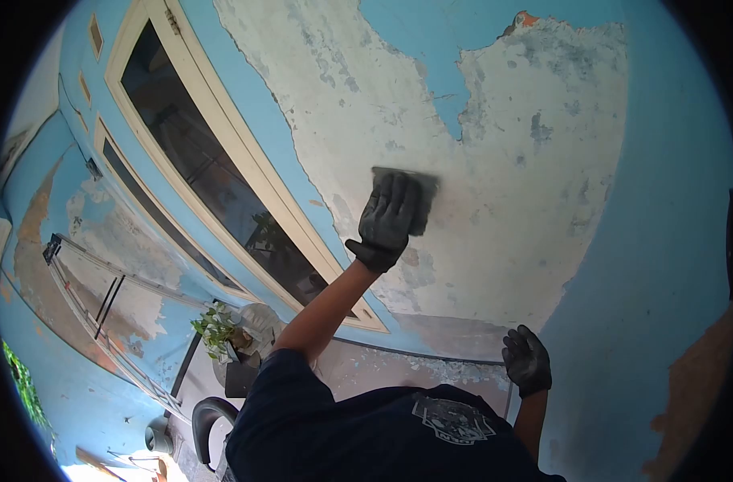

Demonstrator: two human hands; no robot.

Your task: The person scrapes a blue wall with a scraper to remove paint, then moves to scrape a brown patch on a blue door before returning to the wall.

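My left hand [386,218], in a black glove, lies flat with its fingers pressing a dark sheet [424,201] against the wall. The sheet looks like sandpaper or a thin pad, slightly blurred. Around it is a bare whitish patch [511,193] with grey spots, edged by peeling blue paint [439,48]. My right hand [527,360], also in a black glove, hangs low on the right with its fingers loosely curled and apart, holding nothing.
A cream-framed window [214,161] is on the left. Below it are a potted plant [215,329], a black chair back [209,426] and a metal ladder [101,321]. Paint flakes [447,371] litter the floor along the wall's base.
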